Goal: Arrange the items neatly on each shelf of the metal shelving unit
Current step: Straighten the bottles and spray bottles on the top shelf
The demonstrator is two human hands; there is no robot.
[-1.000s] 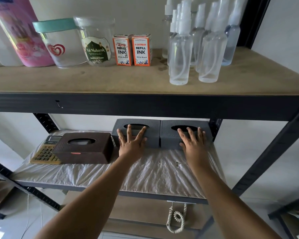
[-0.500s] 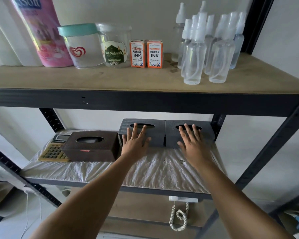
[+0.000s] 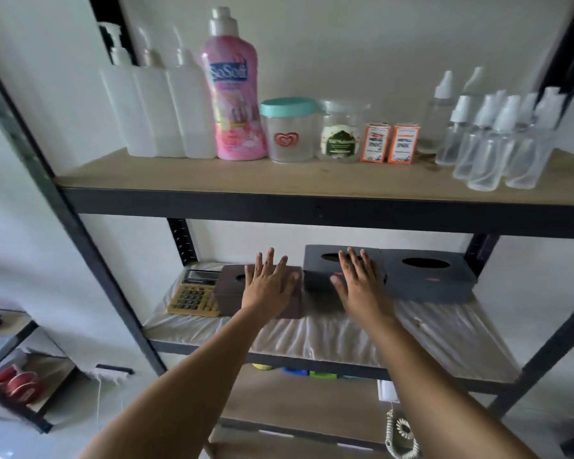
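Note:
On the plastic-covered middle shelf stand a brown tissue box, a grey tissue box and a second grey tissue box in a row. My left hand lies flat with straight fingers over the brown box. My right hand lies flat with spread fingers over the left grey box. A calculator sits at the shelf's left end, touching the brown box.
The upper wooden shelf holds white bottles, a pink SoSoft bottle, two jars, two ink boxes and several spray bottles. A coiled phone cord hangs on the bottom shelf. A low rack stands at left.
Both hands moved left: the left from the left grey box to the brown box, the right from the right grey box to the left grey one. The view tilted up and left.

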